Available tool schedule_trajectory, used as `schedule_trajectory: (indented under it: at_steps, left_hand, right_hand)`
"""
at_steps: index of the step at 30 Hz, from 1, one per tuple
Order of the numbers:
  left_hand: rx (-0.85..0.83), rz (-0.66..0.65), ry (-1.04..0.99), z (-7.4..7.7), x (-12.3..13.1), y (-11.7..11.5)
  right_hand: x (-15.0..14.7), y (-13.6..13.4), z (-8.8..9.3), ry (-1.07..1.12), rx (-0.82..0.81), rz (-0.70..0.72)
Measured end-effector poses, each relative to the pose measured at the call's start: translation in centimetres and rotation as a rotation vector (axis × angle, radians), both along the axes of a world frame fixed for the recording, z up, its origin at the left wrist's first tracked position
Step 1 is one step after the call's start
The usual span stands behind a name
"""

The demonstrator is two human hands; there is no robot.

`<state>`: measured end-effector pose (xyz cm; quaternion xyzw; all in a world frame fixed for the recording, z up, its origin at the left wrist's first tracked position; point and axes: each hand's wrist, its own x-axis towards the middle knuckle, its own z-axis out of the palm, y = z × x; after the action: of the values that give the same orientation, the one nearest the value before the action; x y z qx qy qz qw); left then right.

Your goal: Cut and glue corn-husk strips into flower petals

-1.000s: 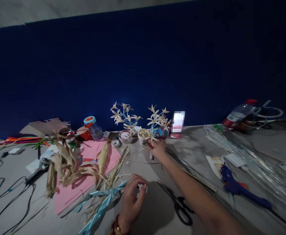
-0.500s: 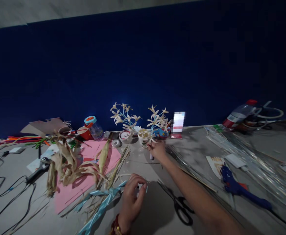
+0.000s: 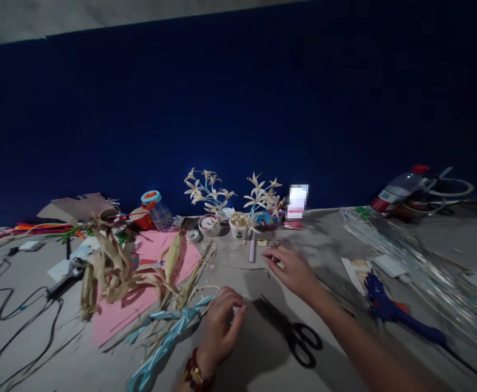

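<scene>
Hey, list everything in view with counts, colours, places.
Scissors: 1, black, front centre
Flower sprays: 2, cream, back centre
Pots: 2, white, back centre
Cup: 1, red, back left
Jar: 1, clear, back left
Paper: count unclear, pink, left
Husks: several, tan, on paper
Ribbon: count unclear, blue, left
Corded tool: 1, black, left
Glue gun: 1, blue, right
Bottle: 1, clear, back right
Strips: many, clear, right
Screen: 1, white, back
Clutter: uncountable, mixed, mostly left
Backdrop: 1, blue, behind
Table: 1, grey, underneath
Left hand: 1, front centre
Right hand: 1, centre-right
</scene>
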<state>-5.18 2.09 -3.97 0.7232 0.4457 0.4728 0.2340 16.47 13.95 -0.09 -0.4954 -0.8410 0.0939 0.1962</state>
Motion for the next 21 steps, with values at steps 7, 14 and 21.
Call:
schedule_trajectory:
  at_steps: [7,14,21]
  left_hand:
    - [-0.049,-0.429,0.254,0.2,2.3,-1.4]
    - [-0.260,-0.574,0.199,3.1,2.8,-3.3]
    - [-0.125,-0.171,0.116,2.9,-1.4,-5.2]
  right_hand:
    - [-1.4,-11.7,-0.6,0.263,-0.265,0.477]
    - [0.4,-12.6,-3.6,0.301,-0.404,0.479]
    - [3.4,-12.5,-5.4,0.415,-0.210,0.175]
